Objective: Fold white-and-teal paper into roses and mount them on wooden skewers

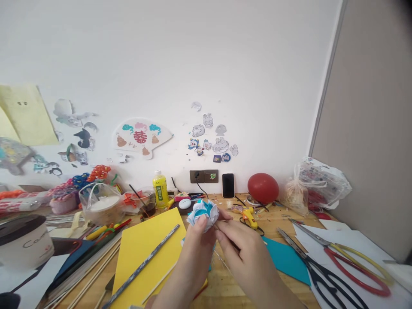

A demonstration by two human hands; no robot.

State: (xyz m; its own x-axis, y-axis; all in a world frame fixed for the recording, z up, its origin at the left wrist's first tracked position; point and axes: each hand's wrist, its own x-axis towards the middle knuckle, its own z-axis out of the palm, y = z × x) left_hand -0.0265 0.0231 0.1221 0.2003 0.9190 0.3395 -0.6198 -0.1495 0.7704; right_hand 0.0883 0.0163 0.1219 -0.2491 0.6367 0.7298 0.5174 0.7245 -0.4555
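A crumpled white and blue paper flower [206, 211] is held up over the middle of the table. My left hand [198, 244] is closed around its lower part, with the thumb pressed on the petals. Close against it on the right, my right hand [243, 245] has its fingers pinched together just below the bloom. What sits between those fingers is hidden. Under the hands lie a yellow sheet [144, 240], a patterned grey strip [148, 259] and, to the right, a blue sheet [286, 259].
Black-handled scissors [322, 268] and red-and-yellow-handled scissors [354, 262] lie at the right. A yellow glue gun [249, 216], a red balloon [263, 188], a phone [228, 185] and a yellow bottle [161, 189] stand farther back. A coffee cup [25, 244] and thin wooden sticks [96, 274] are at left.
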